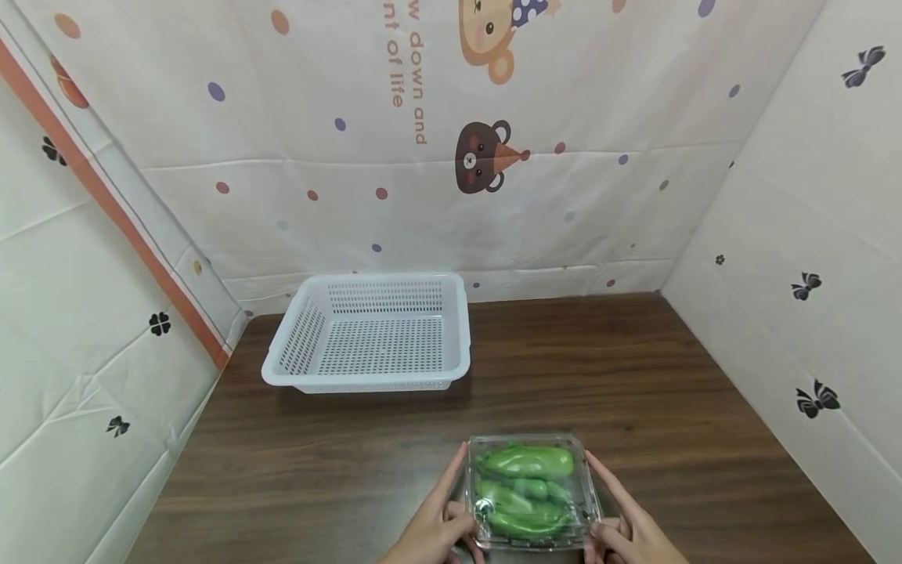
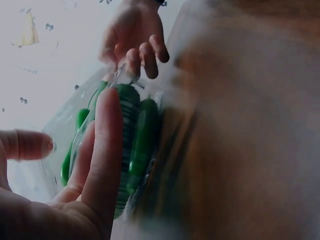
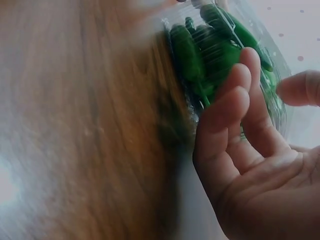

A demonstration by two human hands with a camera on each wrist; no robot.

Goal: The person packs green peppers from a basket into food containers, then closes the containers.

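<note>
A clear plastic clamshell box (image 1: pixel 595 501) sits at the table's near side, with several green peppers (image 1: pixel 528 462) visible through its lid. My left hand (image 1: pixel 435 523) holds its left side, index finger straight along the wall and thumb at the near corner. On the opposite side my right hand (image 1: pixel 629 523) grips it in much the same way. In the left wrist view, thumb and fingers of the left hand (image 2: pixel 95 165) are on either side of the box's edge. The right wrist view has the right hand (image 3: pixel 260 145) at the other edge, fingers curled against the wall.
A white perforated plastic basket (image 1: pixel 460 333) stands at the back left of the dark wooden table (image 1: pixel 599 376). Printed cloth walls (image 1: pixel 564 219) enclose the table at the back and both sides.
</note>
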